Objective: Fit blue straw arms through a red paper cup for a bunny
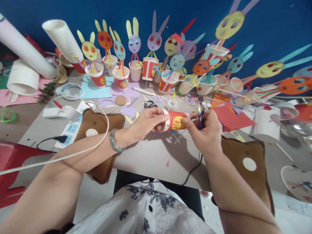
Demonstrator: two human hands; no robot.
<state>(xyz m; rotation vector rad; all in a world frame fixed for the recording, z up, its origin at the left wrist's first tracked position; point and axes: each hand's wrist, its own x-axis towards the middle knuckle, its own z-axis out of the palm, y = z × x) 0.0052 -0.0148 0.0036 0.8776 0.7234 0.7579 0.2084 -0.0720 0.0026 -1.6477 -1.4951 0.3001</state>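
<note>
A red and white paper cup (173, 121) with a yellow round print lies on its side in the air above the table. My left hand (148, 122) grips its left end, fingers closed around the rim area. Closed at the other end, my right hand (207, 130) presses its thumb against the cup's red wall. That same hand also holds a pair of scissors (201, 115) with dark purple handles, pointing upward among the fingers. The scissors' blades are mostly hidden.
Behind stand several paper-cup figures with rabbit heads (154, 41). Paper scraps and a tape roll (172, 104) lie beyond my hands. A power strip (70, 128) with cables sits left, a stack of white cups (63, 40) behind it. Brown cushions (246, 152) flank me; red paper (231, 117) lies right.
</note>
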